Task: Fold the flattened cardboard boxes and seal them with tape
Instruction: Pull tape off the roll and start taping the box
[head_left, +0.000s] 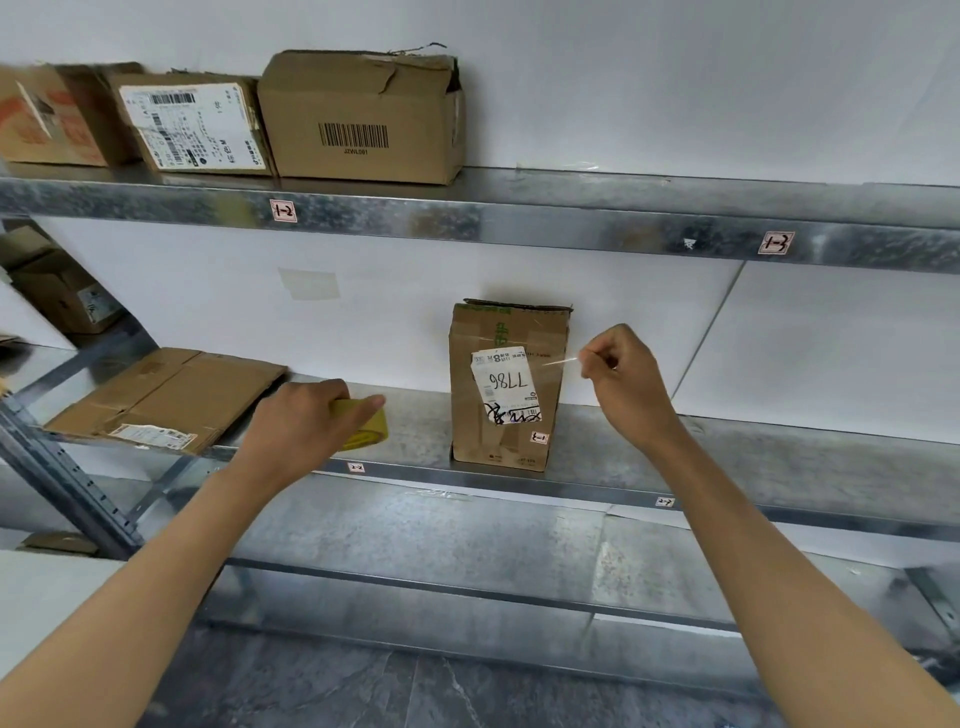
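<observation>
A small brown cardboard box (506, 387) with a white label stands upright on the middle metal shelf (675, 457). My left hand (306, 423) grips a yellowish tape roll (366, 426) on the shelf left of the box. My right hand (621, 376) is raised to the right of the box and pinches the end of a clear tape strip (553, 361), which stretches left across the front of the box. A flattened cardboard box (166, 397) lies on the shelf at the left.
Three folded boxes (363, 119) stand on the upper shelf (571, 218) at the left. Another box (62, 296) sits at the far left on a side shelf. A lower shelf (467, 545) runs below my arms. A white wall backs the shelves.
</observation>
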